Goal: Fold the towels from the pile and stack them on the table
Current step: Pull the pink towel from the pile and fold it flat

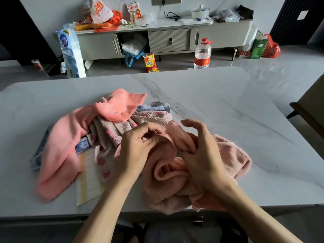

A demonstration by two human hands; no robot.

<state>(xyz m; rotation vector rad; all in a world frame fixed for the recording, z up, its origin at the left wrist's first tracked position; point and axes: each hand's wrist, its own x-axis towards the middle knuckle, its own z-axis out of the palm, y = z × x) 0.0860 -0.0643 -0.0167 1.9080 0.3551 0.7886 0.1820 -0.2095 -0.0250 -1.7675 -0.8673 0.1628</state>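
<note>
A crumpled dusty-pink plush towel (177, 186) lies at the near edge of the marble table (219, 102). My left hand (135, 148) pinches its upper edge with curled fingers. My right hand (201, 151) grips a fold of the same towel, thumb and lower fingers closed on it, upper fingers raised. To the left sits the pile: a coral towel (64, 141), a beige towel with pink flowers (112, 130), a blue patterned towel (154, 106) and a yellow-and-white striped cloth (89, 179).
A chair (308, 109) stands at the table's right side. Beyond the table are a water bottle (202, 53) on the floor, a pack of paper rolls (71, 51) and a low cabinet (157, 39) covered with bags and clutter.
</note>
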